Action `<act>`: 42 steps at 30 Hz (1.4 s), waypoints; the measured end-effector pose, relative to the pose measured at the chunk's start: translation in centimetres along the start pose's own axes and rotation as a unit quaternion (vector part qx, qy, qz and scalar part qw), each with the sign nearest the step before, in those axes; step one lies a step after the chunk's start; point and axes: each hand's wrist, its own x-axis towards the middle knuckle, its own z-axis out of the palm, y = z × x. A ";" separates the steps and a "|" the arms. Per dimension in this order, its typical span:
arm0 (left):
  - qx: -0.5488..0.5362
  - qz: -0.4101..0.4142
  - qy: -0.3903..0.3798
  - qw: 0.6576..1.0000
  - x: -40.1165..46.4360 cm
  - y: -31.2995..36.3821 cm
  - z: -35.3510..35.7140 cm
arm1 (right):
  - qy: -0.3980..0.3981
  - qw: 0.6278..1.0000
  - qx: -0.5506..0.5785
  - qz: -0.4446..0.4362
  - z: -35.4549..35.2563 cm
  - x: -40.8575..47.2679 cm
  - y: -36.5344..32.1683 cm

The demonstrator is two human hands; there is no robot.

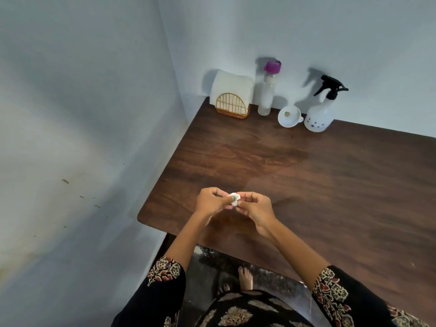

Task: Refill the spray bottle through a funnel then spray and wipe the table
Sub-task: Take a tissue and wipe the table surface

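Pale blue walls corner a dark wooden worktop point(306, 175), above whose near edge both hands, left point(210, 201) and right point(256, 205), pinch a crumpled tissue point(234, 199) in their fingers, while the spray bottle point(320, 112) and funnel point(289, 116) stand against the far wall.

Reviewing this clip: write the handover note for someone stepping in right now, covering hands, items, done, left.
Left hand and right hand: both pinch a small crumpled tissue above the table.
Along the back wall: napkin holder, capped refill bottle, funnel lying loose, spray bottle with its head on.
Done: refill apparently finished; wiping looks finished, not certain.
Left: dispose of the tissue.
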 end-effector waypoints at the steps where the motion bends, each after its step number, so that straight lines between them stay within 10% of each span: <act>1: 0.023 0.005 0.004 1.000 0.2 0.0 0.1 | -0.002 1.000 -0.019 -0.009 -0.2 0.0 0.0; 11: 0.185 0.029 -0.102 0.977 1.0 2.3 9.7 | 0.142 0.965 -0.188 -0.113 -8.9 -0.3 -0.2; 27: 0.313 0.156 -0.201 0.915 -0.7 2.3 43.5 | 0.395 0.916 0.046 -0.044 -38.6 -1.7 -1.7; 36: 0.459 0.229 -0.339 0.788 -1.7 0.8 69.1 | 0.571 0.809 0.142 -0.004 -61.1 -0.7 -0.7; 42: 0.558 0.184 -0.419 0.692 2.0 -1.8 75.8 | 0.578 0.803 0.132 0.064 -67.9 4.4 3.1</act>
